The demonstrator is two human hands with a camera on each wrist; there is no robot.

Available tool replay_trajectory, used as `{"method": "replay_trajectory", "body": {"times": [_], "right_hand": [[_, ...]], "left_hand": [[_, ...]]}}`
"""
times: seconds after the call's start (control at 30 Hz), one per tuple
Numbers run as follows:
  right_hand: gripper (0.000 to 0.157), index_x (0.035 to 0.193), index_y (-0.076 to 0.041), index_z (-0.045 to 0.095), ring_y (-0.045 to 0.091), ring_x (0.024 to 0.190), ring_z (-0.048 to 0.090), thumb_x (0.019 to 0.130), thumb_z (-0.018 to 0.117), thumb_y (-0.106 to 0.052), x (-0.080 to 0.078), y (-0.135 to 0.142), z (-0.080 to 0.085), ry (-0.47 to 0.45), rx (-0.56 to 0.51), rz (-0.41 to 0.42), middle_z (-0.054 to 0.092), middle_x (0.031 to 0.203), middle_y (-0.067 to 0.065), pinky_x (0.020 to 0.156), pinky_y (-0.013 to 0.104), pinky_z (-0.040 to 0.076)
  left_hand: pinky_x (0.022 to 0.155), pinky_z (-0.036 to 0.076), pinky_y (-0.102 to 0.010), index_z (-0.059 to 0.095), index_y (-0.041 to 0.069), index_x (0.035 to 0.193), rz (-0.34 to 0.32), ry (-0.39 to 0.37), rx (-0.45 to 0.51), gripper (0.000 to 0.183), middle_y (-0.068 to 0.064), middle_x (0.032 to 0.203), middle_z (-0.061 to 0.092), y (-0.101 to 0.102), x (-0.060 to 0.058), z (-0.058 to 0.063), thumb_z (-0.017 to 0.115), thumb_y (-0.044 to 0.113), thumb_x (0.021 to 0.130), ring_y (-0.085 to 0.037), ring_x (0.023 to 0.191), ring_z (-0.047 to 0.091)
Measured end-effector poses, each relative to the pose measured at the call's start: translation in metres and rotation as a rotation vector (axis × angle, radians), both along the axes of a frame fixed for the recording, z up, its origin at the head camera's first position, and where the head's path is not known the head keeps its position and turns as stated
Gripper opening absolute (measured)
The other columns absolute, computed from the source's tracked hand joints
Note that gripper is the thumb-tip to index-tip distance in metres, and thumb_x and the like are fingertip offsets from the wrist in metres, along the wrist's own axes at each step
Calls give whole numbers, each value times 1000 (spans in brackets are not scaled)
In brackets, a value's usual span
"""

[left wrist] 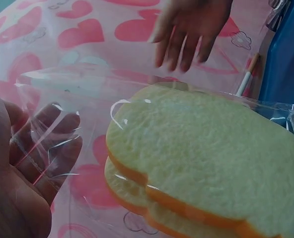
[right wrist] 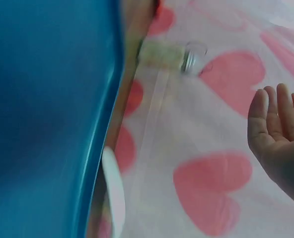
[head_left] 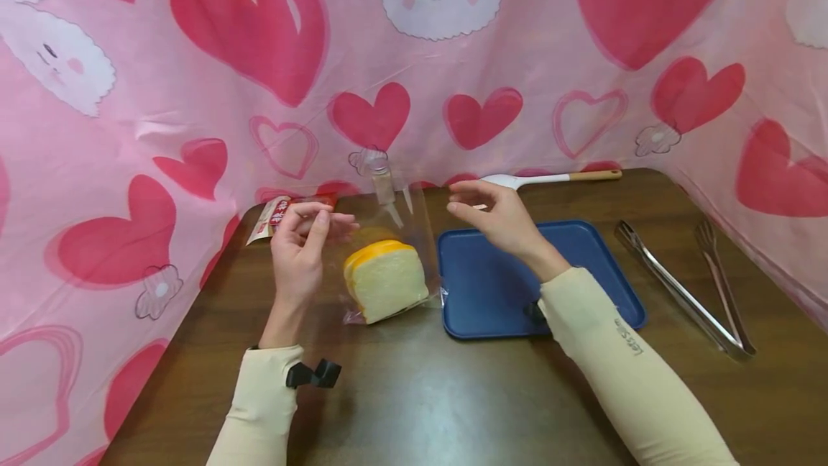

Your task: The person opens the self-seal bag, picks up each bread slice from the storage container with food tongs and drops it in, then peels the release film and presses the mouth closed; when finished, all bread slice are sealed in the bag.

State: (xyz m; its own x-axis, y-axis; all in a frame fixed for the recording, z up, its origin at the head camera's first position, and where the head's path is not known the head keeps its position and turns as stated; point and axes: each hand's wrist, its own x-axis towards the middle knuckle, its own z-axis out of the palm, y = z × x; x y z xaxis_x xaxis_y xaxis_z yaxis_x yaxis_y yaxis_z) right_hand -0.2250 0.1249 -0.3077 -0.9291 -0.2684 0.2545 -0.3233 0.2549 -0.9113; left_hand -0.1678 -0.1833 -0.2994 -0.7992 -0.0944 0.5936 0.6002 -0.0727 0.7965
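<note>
Clear plastic, a bag (head_left: 410, 200), surrounds several bread slices (head_left: 391, 282) with orange-brown crusts, left of the middle of the table. My left hand (head_left: 300, 247) is at the bag's left side and seems to pinch its thin edge between thumb and fingers. In the left wrist view, the hand's fingers (left wrist: 62, 144) show through the film, and the slices (left wrist: 201, 148) fill the right part. Above the blue tray (head_left: 479, 293) my right hand (head_left: 494, 214) hangs in the air, its fingers loosely bent and nothing in them. The right wrist view shows that hand (right wrist: 281, 124) apart from everything.
Behind the bag stands a small jar (head_left: 383, 182) with a clear lid. A red and white packet (head_left: 274, 216) lies at the back left. A white spoon with a wooden handle (head_left: 550, 178) lies along the back edge. Metal tongs (head_left: 686, 297) lie right of the tray.
</note>
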Motion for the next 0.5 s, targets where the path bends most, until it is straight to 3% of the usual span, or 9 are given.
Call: {"method": "replay_trajectory", "body": {"times": [0.1,0.2,0.33,0.5], "right_hand": [[46,144,-6,62,27,123,68,100,72,-16,-9,-23,2,-74,-137,84,69,138,18,96,27,59],[46,146,-6,60,22,120,70,102,69,-13,-18,-39,1,-112,-226,131,69,138,18,100,33,60],[35,134,-1,69,20,99,72,100,71,-12,-22,-52,3,-76,-267,136,75,121,15,88,31,62],[25,116,5,75,20,82,65,99,74,-13,-21,-55,5,-16,-302,63,75,93,1,75,25,58]], "left_hand": [[76,65,-30,61,-13,115,3,-11,-3,17,-2,93,82,0,0,-1,55,1,107,-16,82,80],[77,65,-30,61,-16,115,8,-28,-15,20,-1,94,82,0,0,-1,56,2,107,-16,82,80],[79,65,-30,61,-19,116,21,-58,-26,24,0,95,82,-1,0,-1,56,4,107,-15,84,81],[80,65,-33,65,-15,115,54,-92,-3,23,0,97,82,-7,-1,-1,58,6,107,-16,87,81]]}}
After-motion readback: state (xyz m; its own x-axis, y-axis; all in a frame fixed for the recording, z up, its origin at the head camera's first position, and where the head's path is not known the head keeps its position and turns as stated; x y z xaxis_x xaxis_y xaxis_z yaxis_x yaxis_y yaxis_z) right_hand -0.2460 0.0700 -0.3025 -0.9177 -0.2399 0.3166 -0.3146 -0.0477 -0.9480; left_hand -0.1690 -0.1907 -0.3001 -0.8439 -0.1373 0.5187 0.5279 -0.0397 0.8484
